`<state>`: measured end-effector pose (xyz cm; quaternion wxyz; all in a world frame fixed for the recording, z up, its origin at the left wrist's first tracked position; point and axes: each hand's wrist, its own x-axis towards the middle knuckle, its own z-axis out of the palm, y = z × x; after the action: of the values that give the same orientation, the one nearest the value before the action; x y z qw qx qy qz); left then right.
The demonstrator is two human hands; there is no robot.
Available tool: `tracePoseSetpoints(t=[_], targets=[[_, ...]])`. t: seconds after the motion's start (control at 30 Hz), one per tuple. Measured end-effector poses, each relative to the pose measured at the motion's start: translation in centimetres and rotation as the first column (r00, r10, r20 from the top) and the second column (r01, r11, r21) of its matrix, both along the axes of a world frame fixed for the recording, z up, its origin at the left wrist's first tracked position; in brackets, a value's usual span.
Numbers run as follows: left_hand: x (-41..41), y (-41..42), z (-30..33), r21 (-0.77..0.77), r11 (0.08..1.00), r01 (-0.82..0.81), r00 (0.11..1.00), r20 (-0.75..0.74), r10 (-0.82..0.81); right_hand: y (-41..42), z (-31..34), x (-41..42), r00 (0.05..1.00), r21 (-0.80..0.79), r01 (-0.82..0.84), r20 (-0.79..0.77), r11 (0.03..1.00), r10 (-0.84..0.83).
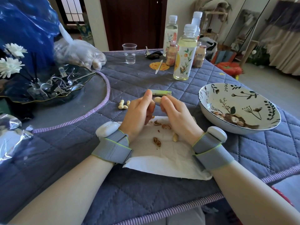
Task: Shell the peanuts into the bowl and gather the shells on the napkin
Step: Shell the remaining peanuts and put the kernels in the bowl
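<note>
My left hand (139,114) and my right hand (175,114) meet above the white napkin (162,153), and together they pinch one pale peanut (157,99) at the fingertips. Brown shell bits (157,141) and a pale shell piece (175,137) lie scattered on the napkin. Two or three whole peanuts (122,105) lie on the quilted cloth just left of my hands. The leaf-patterned bowl (211,95) stands to the right with a few shelled nuts (233,118) in its bottom.
A small green tube (160,92) lies just beyond my fingers. Bottles (185,52), a clear plastic cup (129,53) and keys stand at the far side. A bag of peanuts (78,53) and a dark tray of clips (53,85) sit on the left.
</note>
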<state>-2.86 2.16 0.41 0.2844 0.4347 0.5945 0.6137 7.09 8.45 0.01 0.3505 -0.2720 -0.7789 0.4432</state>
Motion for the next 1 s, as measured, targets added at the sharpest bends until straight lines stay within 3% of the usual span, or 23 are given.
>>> tracePoseSetpoints(t=[0.23,1.0], targets=[[-0.50,0.28,-0.72,0.012,0.999,0.032,0.999,-0.029,-0.031,-0.38,-0.17,0.47,0.996,0.147,-0.011,0.087,0.989,-0.002],[-0.32,-0.13,-0.53,0.078,0.995,0.067,0.957,-0.287,-0.042,-0.77,0.09,0.66,0.996,0.158,-0.013,0.089,0.987,-0.001]])
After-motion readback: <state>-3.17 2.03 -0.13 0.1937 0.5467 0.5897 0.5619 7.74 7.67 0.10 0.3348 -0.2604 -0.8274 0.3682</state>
